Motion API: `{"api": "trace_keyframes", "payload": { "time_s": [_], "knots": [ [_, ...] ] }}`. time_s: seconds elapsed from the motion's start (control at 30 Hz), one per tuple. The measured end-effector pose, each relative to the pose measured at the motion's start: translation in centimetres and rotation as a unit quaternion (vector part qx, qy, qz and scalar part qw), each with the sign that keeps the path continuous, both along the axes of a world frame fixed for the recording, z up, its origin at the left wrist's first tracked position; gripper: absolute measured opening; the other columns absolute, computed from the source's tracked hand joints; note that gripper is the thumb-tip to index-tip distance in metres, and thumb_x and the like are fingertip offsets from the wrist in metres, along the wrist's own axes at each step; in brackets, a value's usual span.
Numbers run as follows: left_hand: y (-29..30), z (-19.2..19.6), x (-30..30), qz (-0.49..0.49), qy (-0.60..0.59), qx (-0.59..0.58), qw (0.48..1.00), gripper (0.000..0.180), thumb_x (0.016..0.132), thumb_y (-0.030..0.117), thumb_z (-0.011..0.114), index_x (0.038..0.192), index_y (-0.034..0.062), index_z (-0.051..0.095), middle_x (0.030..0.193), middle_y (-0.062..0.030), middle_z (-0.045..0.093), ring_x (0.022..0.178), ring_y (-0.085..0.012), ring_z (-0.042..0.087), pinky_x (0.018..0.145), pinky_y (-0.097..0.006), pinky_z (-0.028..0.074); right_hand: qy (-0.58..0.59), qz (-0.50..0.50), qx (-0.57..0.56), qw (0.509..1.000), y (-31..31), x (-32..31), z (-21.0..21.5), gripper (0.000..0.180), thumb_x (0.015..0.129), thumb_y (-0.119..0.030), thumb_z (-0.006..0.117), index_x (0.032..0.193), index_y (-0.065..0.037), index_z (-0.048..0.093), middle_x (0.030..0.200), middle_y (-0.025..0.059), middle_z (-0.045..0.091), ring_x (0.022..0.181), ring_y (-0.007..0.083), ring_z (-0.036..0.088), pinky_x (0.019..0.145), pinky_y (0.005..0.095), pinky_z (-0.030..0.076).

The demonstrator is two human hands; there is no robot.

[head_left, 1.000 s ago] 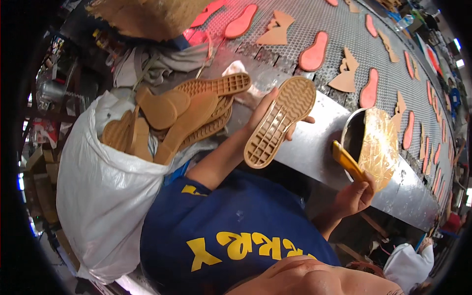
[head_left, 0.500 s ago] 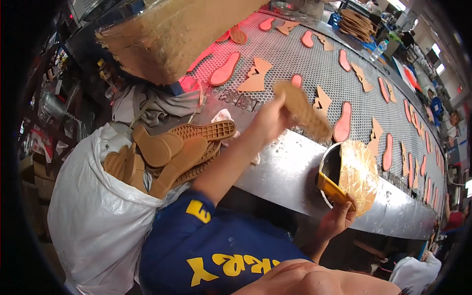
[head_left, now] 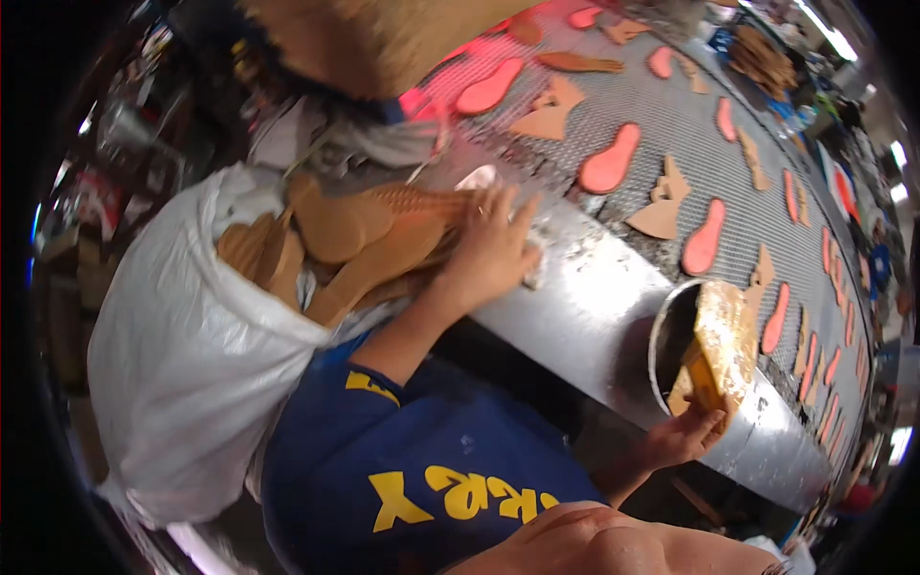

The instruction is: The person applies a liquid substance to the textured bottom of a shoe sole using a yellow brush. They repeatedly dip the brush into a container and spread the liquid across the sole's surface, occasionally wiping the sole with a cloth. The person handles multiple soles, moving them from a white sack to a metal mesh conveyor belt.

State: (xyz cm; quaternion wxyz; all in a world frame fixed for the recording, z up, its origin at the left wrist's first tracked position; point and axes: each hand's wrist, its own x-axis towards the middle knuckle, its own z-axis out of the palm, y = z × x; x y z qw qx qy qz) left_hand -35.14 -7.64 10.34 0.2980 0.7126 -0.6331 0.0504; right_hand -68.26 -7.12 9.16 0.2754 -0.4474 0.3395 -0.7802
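My left hand (head_left: 489, 251) is open, its fingers spread at the end of a brown shoe sole (head_left: 422, 201) with a gridded tread. That sole lies among several brown heeled soles (head_left: 379, 264) heaped at the mouth of a white sack (head_left: 206, 364). Whether the fingertips touch the sole I cannot tell. Lower right, my right hand (head_left: 685, 436) is closed on a yellow-handled brush (head_left: 707, 383), bristles hidden. The brush is against a round pot (head_left: 659, 359), partly covered with shiny amber film (head_left: 733, 331), on the metal ledge.
Beyond the metal ledge (head_left: 599, 287), a mesh conveyor (head_left: 632, 105) carries pink insoles (head_left: 610, 158), tan cut-out pieces (head_left: 661, 203) and a brown sole (head_left: 580, 62). A worn cardboard piece (head_left: 383, 43) overhangs the upper left. A grey cloth (head_left: 355, 144) lies below it.
My left hand has let go of the brown sole it held over the conveyor and moved back left to the heap. A brown sole now lies on the mesh. The view has shifted.
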Motion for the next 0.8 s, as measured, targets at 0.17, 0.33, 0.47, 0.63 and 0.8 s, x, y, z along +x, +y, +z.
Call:
{"api": "trace_keyframes", "payload": {
  "time_s": [0.17,0.33,0.47,0.63,0.8],
  "knots": [
    [1.4,-0.8,5.0,0.158,-0.015,0.025,0.987,0.069,0.072,0.02,0.073,0.131,0.0047,0.041,0.123,-0.0228,0.045,0.12,-0.0391,0.041,0.101,-0.045,0.035,0.004,-0.001,-0.018,1.0,-0.9,-0.2,0.0,0.028,0.096,-0.016,0.046,0.115,0.002,0.054,0.103,0.0151,0.06,0.076,0.0188,0.054,0.069,0.0275,0.044],
    [-0.2,1.2,5.0,0.071,0.012,0.05,0.996,0.058,0.069,0.013,0.073,0.122,0.0056,0.051,0.113,-0.0166,0.056,0.112,-0.033,0.051,0.094,-0.043,0.042,0.011,-0.049,-0.03,0.998,-1.2,1.5,0.9,0.026,0.096,-0.014,0.046,0.113,0.003,0.055,0.107,0.015,0.059,0.089,0.022,0.059,0.073,0.0307,0.048],
    [-0.8,4.1,0.5,-0.106,0.068,-0.165,0.978,0.054,0.067,0.006,0.072,0.118,0.0039,0.054,0.118,-0.0131,0.056,0.115,-0.0328,0.051,0.098,-0.042,0.04,0.086,-0.116,-0.059,0.988,-1.5,0.3,0.2,0.023,0.095,-0.009,0.045,0.11,0.005,0.055,0.102,0.0186,0.06,0.084,0.0239,0.061,0.073,0.0325,0.049],
    [-1.0,5.1,-4.0,-0.434,0.032,-0.129,0.891,0.042,0.071,0.003,0.065,0.113,0.0072,0.059,0.116,-0.011,0.059,0.113,-0.0319,0.053,0.099,-0.045,0.039,0.145,-0.116,0.064,0.981,-0.7,0.2,0.8,0.02,0.094,-0.003,0.046,0.108,0.005,0.057,0.096,0.0157,0.062,0.082,0.0185,0.06,0.076,0.0301,0.047],
    [-0.2,0.8,-6.1,-0.452,-0.037,0.032,0.891,0.046,0.067,0.003,0.063,0.112,0.01,0.062,0.124,-0.0117,0.055,0.117,-0.0328,0.05,0.101,-0.045,0.038,0.281,-0.154,0.056,0.946,-1.3,0.2,0.1,0.015,0.088,0.0,0.055,0.1,0.002,0.063,0.09,0.0131,0.063,0.08,0.0205,0.061,0.074,0.03,0.047]
  ]
}}
